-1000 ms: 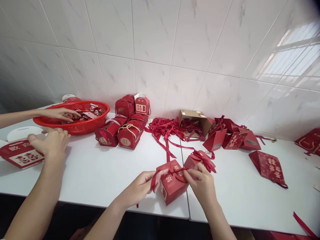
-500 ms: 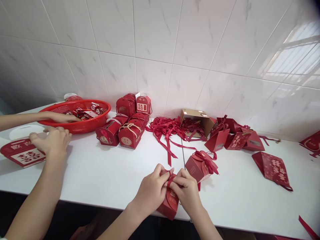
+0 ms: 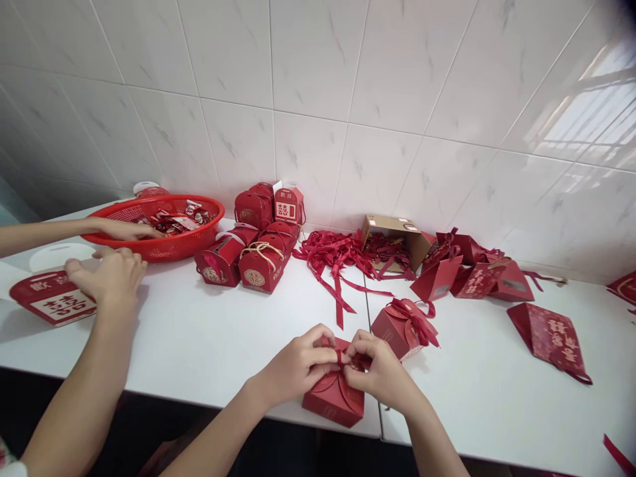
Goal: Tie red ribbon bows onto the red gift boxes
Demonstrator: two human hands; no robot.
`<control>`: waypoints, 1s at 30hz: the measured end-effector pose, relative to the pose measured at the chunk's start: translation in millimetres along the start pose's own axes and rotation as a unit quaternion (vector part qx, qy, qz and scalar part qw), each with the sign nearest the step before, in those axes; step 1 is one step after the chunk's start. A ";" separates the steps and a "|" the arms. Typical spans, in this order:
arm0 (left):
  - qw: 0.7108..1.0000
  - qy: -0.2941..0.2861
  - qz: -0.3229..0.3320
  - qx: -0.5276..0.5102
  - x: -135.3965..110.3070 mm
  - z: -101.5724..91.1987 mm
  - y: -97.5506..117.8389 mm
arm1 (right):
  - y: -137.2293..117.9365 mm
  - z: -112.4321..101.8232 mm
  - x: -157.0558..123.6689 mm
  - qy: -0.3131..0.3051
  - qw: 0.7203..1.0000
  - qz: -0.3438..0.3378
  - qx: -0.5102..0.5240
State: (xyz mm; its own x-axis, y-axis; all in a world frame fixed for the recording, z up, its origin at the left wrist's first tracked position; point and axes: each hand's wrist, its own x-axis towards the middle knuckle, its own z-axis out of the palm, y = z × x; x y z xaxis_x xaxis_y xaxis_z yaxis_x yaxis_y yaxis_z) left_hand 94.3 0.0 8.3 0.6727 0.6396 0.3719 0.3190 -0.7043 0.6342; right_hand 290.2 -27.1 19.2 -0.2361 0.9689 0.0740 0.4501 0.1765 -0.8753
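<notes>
At the table's front edge stands a small red gift box point(image 3: 332, 405) with curved flaps closed on top. My left hand point(image 3: 302, 361) is closed on a dark red ribbon point(image 3: 340, 358) over the lid. From the other side my right hand point(image 3: 375, 366) pinches the same ribbon, its fingertips close to the left ones. The ribbon's ends are mostly hidden by my fingers. Just behind my right hand sits a similar red box point(image 3: 397, 331) with a ribbon bow on top.
At left, a co-worker's hand point(image 3: 106, 275) touches a red paper box point(image 3: 59, 301); the other reaches into a red basket point(image 3: 191, 250) of wrapped sweets. Finished-looking boxes point(image 3: 261, 268), a ribbon heap point(image 3: 330, 255), a cardboard box point(image 3: 420, 246) and flattened red boxes point(image 3: 479, 281) line the wall.
The gift box has turned and been set flatter on the table, showing its front side. My hands have shifted with it and still grip the ribbon.
</notes>
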 end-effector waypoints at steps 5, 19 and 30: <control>1.000 0.002 0.008 0.012 2.1 -4.7 -0.6 | -0.9 0.8 -3.3 0.007 0.999 -0.041 -0.028; 0.995 0.009 -0.060 0.077 0.9 -20.4 -6.1 | 8.3 -12.4 -13.1 0.063 0.992 -0.036 -0.104; 0.996 0.052 -0.040 0.053 -17.6 -30.8 -33.5 | 16.4 -5.6 -19.3 0.094 0.982 -0.053 -0.155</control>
State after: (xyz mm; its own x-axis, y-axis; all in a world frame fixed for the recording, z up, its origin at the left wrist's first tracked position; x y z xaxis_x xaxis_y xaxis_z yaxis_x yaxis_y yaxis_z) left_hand 51.2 21.7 1.4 0.5713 0.7196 0.3947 0.4419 -0.6749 0.5910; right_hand 307.0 -41.9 6.1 -0.1452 0.9521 0.2690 0.6792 0.2936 -0.6727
